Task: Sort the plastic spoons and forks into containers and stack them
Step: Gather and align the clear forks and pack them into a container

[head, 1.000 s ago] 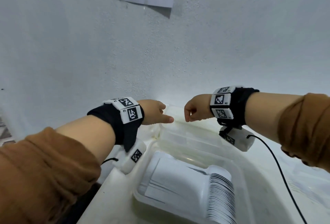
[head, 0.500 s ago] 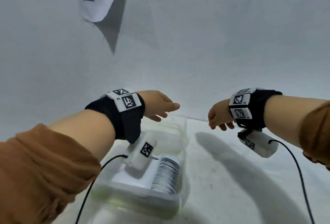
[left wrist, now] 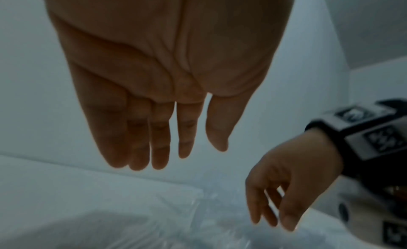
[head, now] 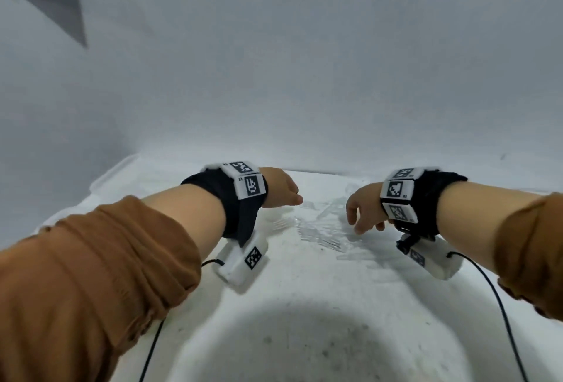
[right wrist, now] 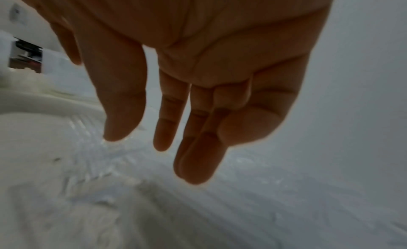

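Both hands hover over the white worktop [head: 304, 305], and neither one holds anything. The left hand [head: 278, 188] hangs palm down with its fingers [left wrist: 160, 148] straight and loosely together, thumb a little apart, as the left wrist view shows plainly. The right hand [head: 362, 211] droops from the wrist, fingers [right wrist: 167, 122] relaxed and pointing down, slightly spread, with nothing between them.

Between the two hands lies the pile of clear plastic cutlery [head: 320, 229], scattered flat on the worktop. From the left hand it sits at about four o'clock, just beside and below the fingertips; from the right hand it spreads toward eight o'clock, close under the dangling fingertips. Whether those tips touch the plastic cannot be told. One fork [head: 281, 223] shows its tines at the pile's nine o'clock edge, near the left wristband [head: 248, 182].

The pieces are transparent and smeared by motion, so spoons and forks cannot be told apart beyond that one fork, and no count is possible. In the left wrist view the pile [left wrist: 209, 223] is only a glassy shimmer low in the picture; in the right wrist view [right wrist: 105, 165] it is streaked and blurred. The head view shows brown sleeves [head: 91, 275] covering the forearms and cut off at the picture's edges. A dark rounded shadow [head: 320, 345] covers the worktop at six o'clock.
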